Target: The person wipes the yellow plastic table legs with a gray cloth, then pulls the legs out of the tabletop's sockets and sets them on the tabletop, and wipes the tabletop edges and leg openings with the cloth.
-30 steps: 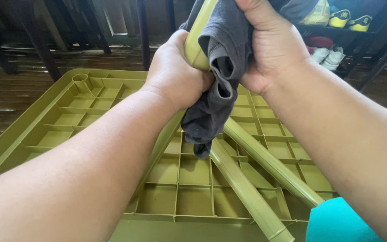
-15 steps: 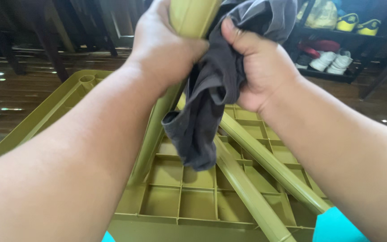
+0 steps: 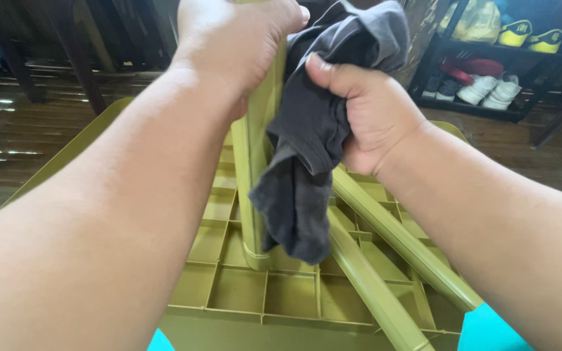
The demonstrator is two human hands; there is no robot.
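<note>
An olive-green plastic table lies upside down, its ribbed underside facing me. One table leg stands upright in its socket. My left hand is wrapped around the top of that leg. My right hand clutches a dark grey cloth pressed against the leg's right side; the cloth hangs down almost to the table's underside. Two more green legs lie loose across the ribs, slanting toward the lower right.
A dark wooden floor surrounds the table. A dark shoe rack with white, red and yellow-black shoes stands at the upper right. Dark furniture legs rise at the upper left. Turquoise fabric shows at the bottom edge.
The leg went from tilted to upright in its socket. My left hand moved up to the leg's top, and my right hand with the cloth slid to the leg's right side.
</note>
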